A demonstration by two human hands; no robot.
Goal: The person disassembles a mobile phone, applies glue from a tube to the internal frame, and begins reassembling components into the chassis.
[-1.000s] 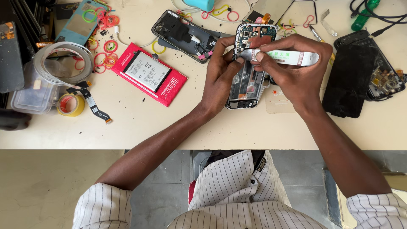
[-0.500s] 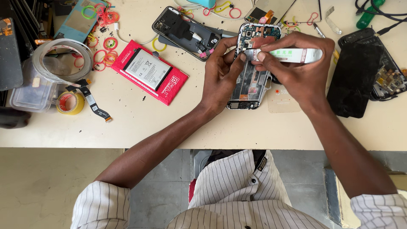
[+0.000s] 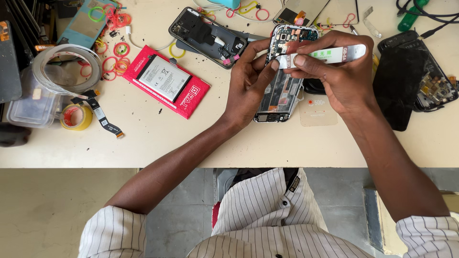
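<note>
An opened phone [image 3: 282, 93] with its back off lies on the cream table [image 3: 191, 138], its circuit board showing at the far end. My left hand [image 3: 248, 81] grips the phone's left side, thumb and fingers at the upper edge. My right hand [image 3: 330, 71] holds a flat white pry tool [image 3: 330, 55] with green print, its tip resting on the phone's upper part beside my left fingertips.
A phone battery on a red card [image 3: 165, 81] lies to the left, another opened phone [image 3: 208, 36] behind it. Dark phone parts [image 3: 411, 76] sit at the right. Tape rolls [image 3: 76, 117], rubber bands [image 3: 119, 50] and a flex cable [image 3: 103, 117] crowd the left side.
Both hands stay on the phone with only slight shifts. The view has drifted a little, so the table items sit slightly lower in the frame.
</note>
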